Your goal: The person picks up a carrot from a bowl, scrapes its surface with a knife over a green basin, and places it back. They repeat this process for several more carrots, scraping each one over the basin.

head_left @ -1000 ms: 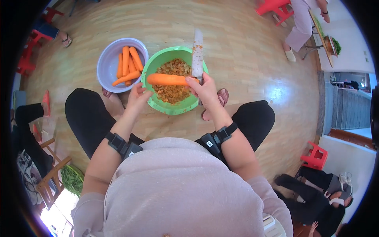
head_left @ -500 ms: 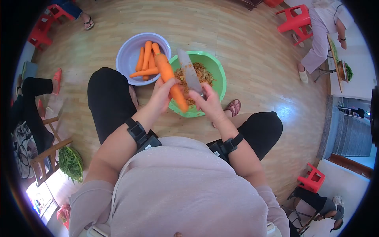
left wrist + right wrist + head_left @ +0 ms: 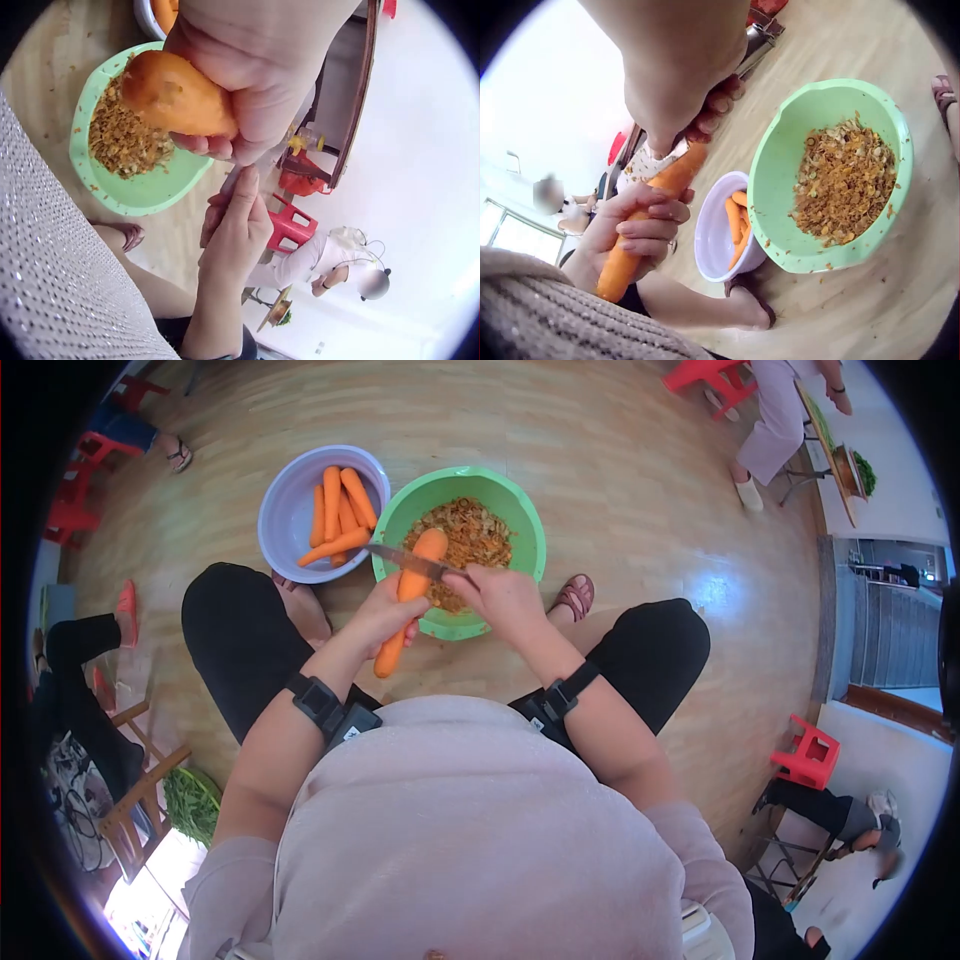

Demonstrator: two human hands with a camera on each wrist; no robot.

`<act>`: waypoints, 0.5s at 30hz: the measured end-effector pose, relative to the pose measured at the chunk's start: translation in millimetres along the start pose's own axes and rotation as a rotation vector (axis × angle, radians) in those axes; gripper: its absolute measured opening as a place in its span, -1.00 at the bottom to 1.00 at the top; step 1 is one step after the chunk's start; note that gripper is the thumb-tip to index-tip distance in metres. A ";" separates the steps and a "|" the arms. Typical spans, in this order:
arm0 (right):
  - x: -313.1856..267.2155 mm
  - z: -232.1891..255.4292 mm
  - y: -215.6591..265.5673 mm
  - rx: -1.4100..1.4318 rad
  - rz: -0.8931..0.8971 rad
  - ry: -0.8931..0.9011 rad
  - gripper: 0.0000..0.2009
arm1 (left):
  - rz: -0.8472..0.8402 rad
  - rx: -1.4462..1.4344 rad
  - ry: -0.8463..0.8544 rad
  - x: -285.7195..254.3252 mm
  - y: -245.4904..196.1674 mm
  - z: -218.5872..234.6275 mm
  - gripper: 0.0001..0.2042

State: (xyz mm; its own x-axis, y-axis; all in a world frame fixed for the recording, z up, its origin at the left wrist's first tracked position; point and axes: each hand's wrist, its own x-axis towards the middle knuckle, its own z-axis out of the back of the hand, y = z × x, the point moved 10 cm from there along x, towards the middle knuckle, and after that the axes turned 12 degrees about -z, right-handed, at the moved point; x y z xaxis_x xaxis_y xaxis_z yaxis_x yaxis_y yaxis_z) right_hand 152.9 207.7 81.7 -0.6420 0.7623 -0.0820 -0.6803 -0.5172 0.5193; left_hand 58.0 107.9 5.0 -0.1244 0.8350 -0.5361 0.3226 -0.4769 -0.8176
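Over the green bowl (image 3: 530, 550) of peelings, the left hand (image 3: 385, 615) gripped a carrot (image 3: 410, 595) while the right hand's (image 3: 500, 595) fingers clasped a knife (image 3: 405, 560) laid across it, so scrapings fell inside.

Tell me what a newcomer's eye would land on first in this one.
Probably the bright orange carrot held at the centre, gripped by the left hand while the right hand lays a knife across it. Just beyond sits the green bowl heaped with orange-brown peelings, and to its left the lilac bowl of whole carrots, both on the wooden floor.
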 end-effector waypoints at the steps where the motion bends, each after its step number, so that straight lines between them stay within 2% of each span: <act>1: 3.9 0.4 -7.1 -0.025 -0.037 -0.016 -0.58 | 0.001 0.003 0.004 -2.1 -2.4 -1.3 -0.62; 3: 13.4 1.5 -28.6 -0.063 -0.094 -0.053 -0.58 | -0.003 0.011 0.012 -1.1 -4.9 -1.7 -0.63; 5: 16.9 3.0 -49.4 -0.097 -0.148 -0.089 -0.57 | 0.018 0.041 0.123 -4.2 0.2 -9.5 -0.68; 8: 18.3 2.6 -66.8 -0.127 -0.246 -0.083 -0.56 | 0.025 0.015 0.133 -7.7 -9.9 -14.8 -0.70; 9: 16.6 8.1 -58.4 -0.102 -0.225 -0.129 -0.56 | 0.022 0.014 0.138 -7.5 -12.2 -15.6 -0.70; 11: 11.7 15.0 -43.7 -0.090 -0.193 -0.166 -0.55 | 0.030 0.005 0.026 -7.8 -10.5 -7.4 -0.74; 13: 7.0 14.0 -22.7 0.040 -0.105 -0.098 -0.54 | 0.034 -0.045 0.036 -5.2 -4.8 -7.4 -0.75; 15: 2.8 3.7 -10.6 0.027 -0.065 -0.023 -0.53 | 0.038 -0.080 0.048 -4.0 -3.9 -7.5 -0.76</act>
State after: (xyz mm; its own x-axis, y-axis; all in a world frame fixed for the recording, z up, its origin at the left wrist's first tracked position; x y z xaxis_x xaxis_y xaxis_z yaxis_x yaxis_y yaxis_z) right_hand 159.6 216.8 79.2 -0.5886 0.8026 -0.0968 -0.7101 -0.4560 0.5365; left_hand 64.3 108.5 11.9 -0.0664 0.8297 -0.5543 0.4005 -0.4867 -0.7764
